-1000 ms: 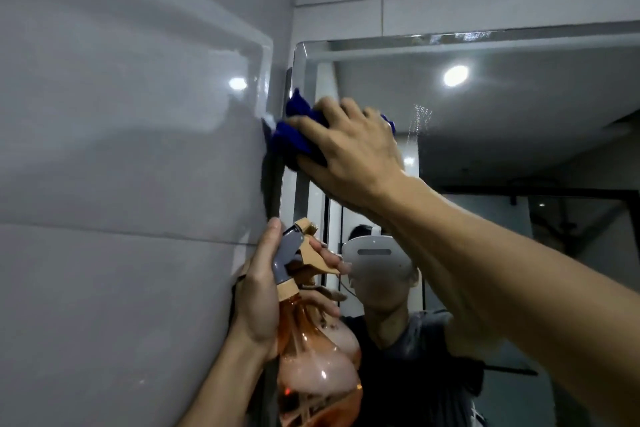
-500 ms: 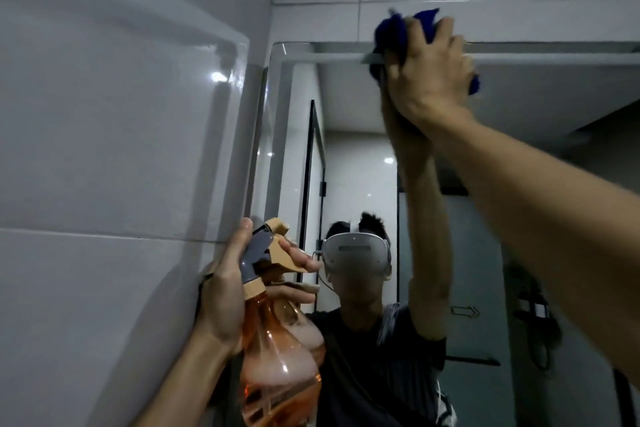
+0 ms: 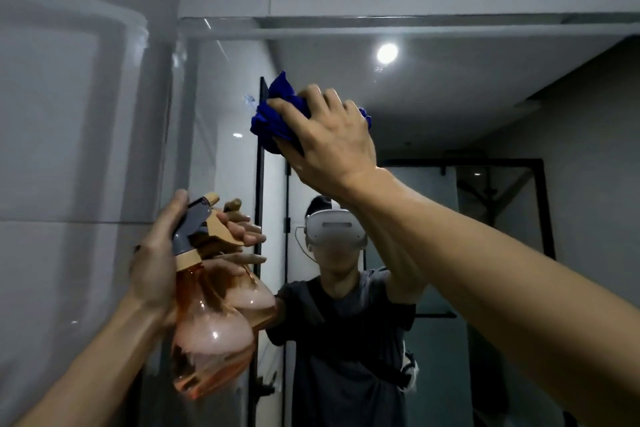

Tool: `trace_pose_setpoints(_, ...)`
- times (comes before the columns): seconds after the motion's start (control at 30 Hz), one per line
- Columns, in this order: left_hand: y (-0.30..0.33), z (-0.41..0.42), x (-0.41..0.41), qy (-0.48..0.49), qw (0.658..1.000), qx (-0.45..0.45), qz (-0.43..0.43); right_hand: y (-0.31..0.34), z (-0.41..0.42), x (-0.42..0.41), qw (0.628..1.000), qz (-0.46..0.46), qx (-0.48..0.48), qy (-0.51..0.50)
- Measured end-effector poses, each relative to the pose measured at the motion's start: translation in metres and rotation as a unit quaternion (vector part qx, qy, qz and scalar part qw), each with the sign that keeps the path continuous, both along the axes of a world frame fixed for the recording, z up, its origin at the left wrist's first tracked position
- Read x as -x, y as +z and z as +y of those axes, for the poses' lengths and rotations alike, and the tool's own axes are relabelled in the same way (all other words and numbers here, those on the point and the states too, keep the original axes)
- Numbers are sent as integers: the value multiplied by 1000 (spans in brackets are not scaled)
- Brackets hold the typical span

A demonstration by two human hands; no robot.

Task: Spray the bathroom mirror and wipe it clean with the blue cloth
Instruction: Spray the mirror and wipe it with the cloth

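mirror: large frameless wall-mounted bathroom mirror (image 3: 450,107), beside grey glossy tiled wall (image 3: 69,114)
bottle: translucent orange plastic spray bottle (image 3: 207,340), grey trigger head, near mirror's left edge
cloth: bunched blue cloth (image 3: 273,118), pressed on upper-left glass
right hand (image 3: 329,146): gripped cloth
left hand (image 3: 156,260): clasped bottle neck

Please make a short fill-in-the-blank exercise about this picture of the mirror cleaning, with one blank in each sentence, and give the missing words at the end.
1. The right hand presses a cloth of ____ colour against the mirror.
2. The left hand holds a spray ____ with an orange body.
3. The wall beside the mirror is covered with pale grey ____.
4. Compared with the left hand, the right hand is ____ up.

Missing words: blue; bottle; tiles; higher
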State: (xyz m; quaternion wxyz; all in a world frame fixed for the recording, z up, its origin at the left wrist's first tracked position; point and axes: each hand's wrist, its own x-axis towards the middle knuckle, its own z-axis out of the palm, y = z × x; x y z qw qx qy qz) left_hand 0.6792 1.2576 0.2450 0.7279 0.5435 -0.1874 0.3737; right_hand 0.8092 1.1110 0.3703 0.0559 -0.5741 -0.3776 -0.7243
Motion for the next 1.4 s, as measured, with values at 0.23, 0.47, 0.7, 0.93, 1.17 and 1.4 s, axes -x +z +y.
trace_pose_setpoints(0.23,8,-74,-22,-1,999,-40,2,-6,-85,-30,999,23,-37,-31)
trace_pose_setpoints(0.47,3,-158,-61,-38,998,-48,23,-13,-198,-74,992,46,-114,-34)
trace_pose_setpoints(0.7,4,-253,-105,-57,993,-93,33,-31,-315,-121,982,74,-164,-52)
trace_pose_setpoints(0.93,2,-341,-146,-102,989,-105,39,-57,-422,-162,968,93,-224,-63)
trace_pose_setpoints(1.17,-22,-407,-169,-44,979,-196,39,-92,-479,-182,968,116,-214,-58)
trace_pose_setpoints(1.4,-54,-427,-162,8,966,-250,61,-128,-516,-192,961,157,-225,-36)
